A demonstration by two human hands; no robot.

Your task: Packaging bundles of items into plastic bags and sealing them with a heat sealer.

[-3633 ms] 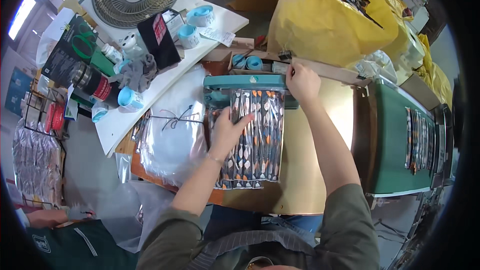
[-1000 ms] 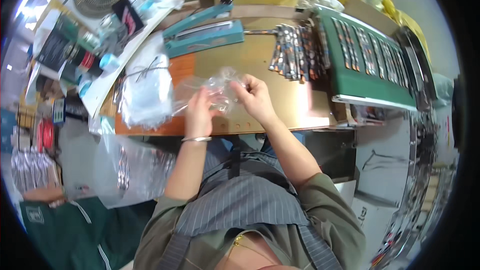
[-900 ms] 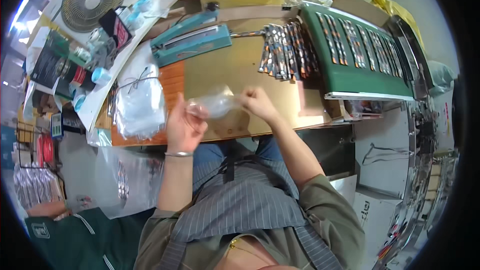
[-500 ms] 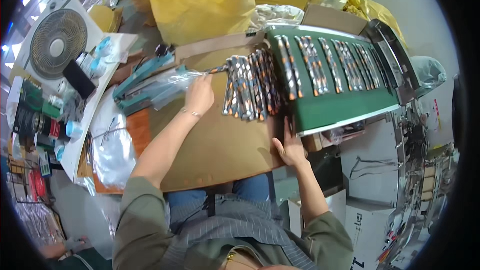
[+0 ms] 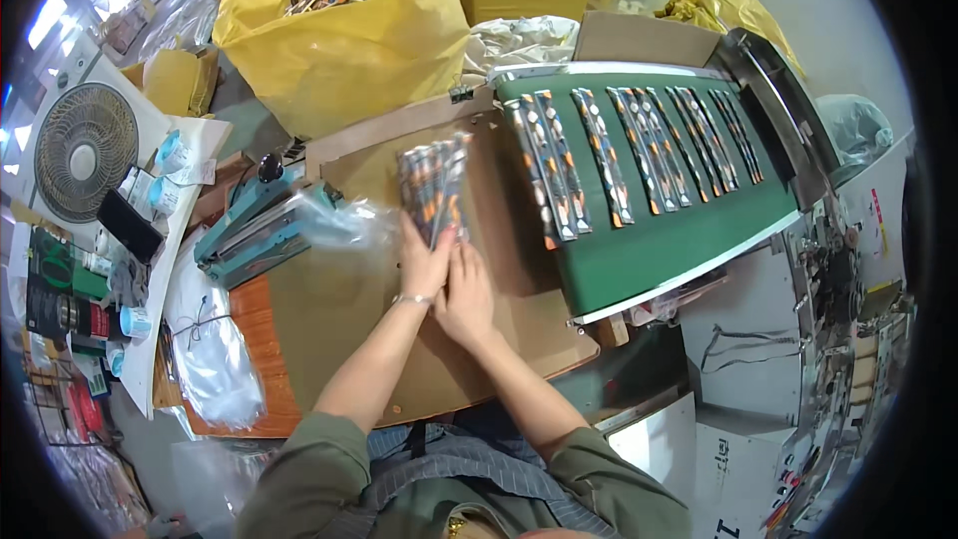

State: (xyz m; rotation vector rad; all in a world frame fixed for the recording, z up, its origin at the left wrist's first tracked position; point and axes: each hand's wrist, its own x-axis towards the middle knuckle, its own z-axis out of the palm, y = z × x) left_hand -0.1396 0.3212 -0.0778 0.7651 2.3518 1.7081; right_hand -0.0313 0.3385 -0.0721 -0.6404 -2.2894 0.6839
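A bundle of slim stick packets (image 5: 431,178), patterned in orange, black and silver, stands gathered between my hands over the cardboard-lined tray (image 5: 349,339). My left hand (image 5: 421,265) is closed round the bundle's lower left side. Against its lower right side, next to the left hand, my right hand (image 5: 467,294) is closed too. The bundle looks slightly blurred by motion, and its lower ends are hidden by my fingers. Just left of it, a blurred clear plastic bag (image 5: 344,222) lies by the teal hand sealer (image 5: 254,230).
On the right, a green conveyor belt (image 5: 619,274) carries several stick packets (image 5: 599,160) in spaced groups. A large yellow bag (image 5: 349,65) of loose packets stands behind the tray. At left are a stack of clear bags (image 5: 215,359), a phone (image 5: 130,225) and a fan (image 5: 87,152).
Packets spread on the cardboard are now gathered into a bundle in both hands. My right hand has moved left from beside the belt. Packets on the belt have shifted toward the tray.
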